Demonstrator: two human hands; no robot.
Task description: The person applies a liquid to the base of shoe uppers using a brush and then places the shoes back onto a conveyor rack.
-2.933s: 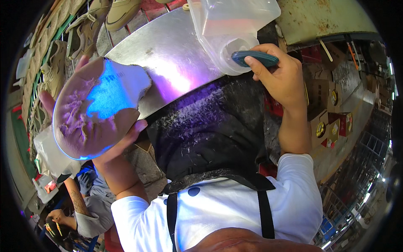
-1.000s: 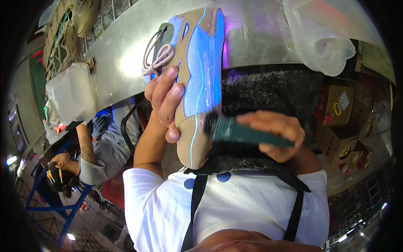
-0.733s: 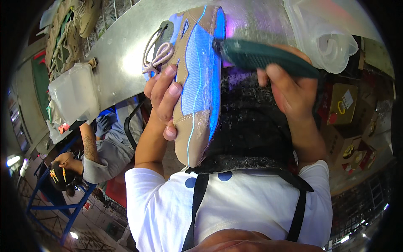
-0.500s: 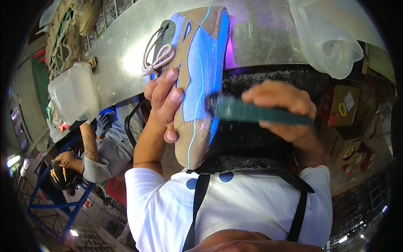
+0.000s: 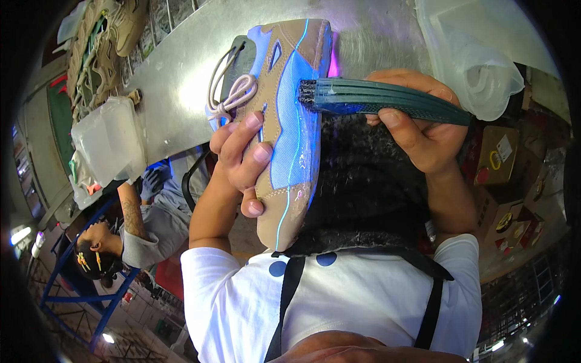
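Note:
A tan shoe upper [image 5: 293, 127] with a pale mesh side, tied laces and blue light on it is held up on its side, toe toward me. A bright blue line runs along its length. Round its laced side my left hand [image 5: 242, 154] is closed, fingertips pressing the tan overlay. My right hand [image 5: 423, 118] grips a dark green brush [image 5: 375, 100] by its handle. The brush's dark bristles touch the mesh near the shoe's lower edge, toward the heel. A wet-looking, shiny band shows along that edge.
Behind the shoe lies a metal table [image 5: 175, 72]. A translucent tub [image 5: 109, 139] stands at the left, clear plastic containers [image 5: 472, 66] at the right. More tan shoes [image 5: 106, 54] hang far left. A co-worker [image 5: 151, 224] is at the left; boxes [image 5: 502, 181] stand right.
The brush in my right hand has moved away from me along the shoe's edge, from near the toe toward the heel. The shoe has shifted slightly toward me with my left hand.

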